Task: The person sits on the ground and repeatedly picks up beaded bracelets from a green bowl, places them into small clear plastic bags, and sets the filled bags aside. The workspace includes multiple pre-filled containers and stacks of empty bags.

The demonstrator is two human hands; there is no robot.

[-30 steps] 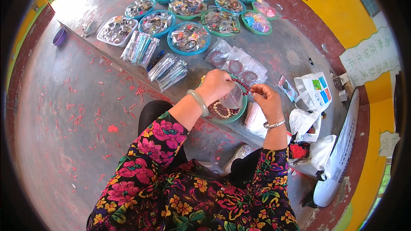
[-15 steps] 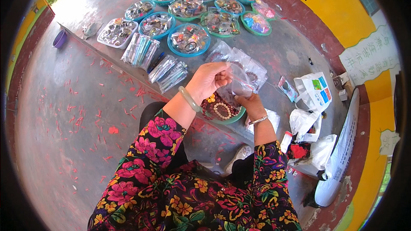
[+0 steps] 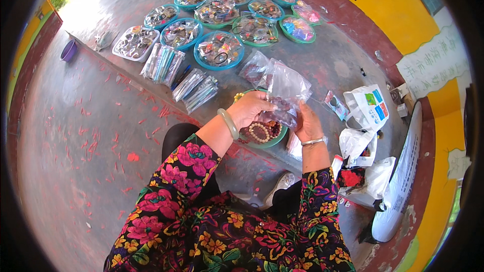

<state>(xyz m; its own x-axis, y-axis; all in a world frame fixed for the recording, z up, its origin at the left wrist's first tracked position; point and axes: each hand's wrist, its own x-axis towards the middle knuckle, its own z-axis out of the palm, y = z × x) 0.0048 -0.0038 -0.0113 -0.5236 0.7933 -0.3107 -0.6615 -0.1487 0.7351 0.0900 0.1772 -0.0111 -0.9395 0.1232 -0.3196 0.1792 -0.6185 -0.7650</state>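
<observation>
Clear plastic bag [image 3: 285,90], with dark beads sagging at its bottom, is held up over the green bowl [image 3: 264,135] of bracelets at the desk [image 3: 343,65] edge. Left hand [image 3: 250,108] fingers pinch its lower side; right hand [image 3: 307,123] fingers close under it. It looks light, limp and slippery, best gripped near the mouth. Blue-rimmed trays [image 3: 219,50] lie beyond.

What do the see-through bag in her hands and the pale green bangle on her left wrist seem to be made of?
The see-through bag looks like thin glossy plastic film: it crinkles, glints white, and dark beads show through. The pale green bangle on the left hand looks like polished jade or glass, smooth and milky; which one cannot be told.
</observation>
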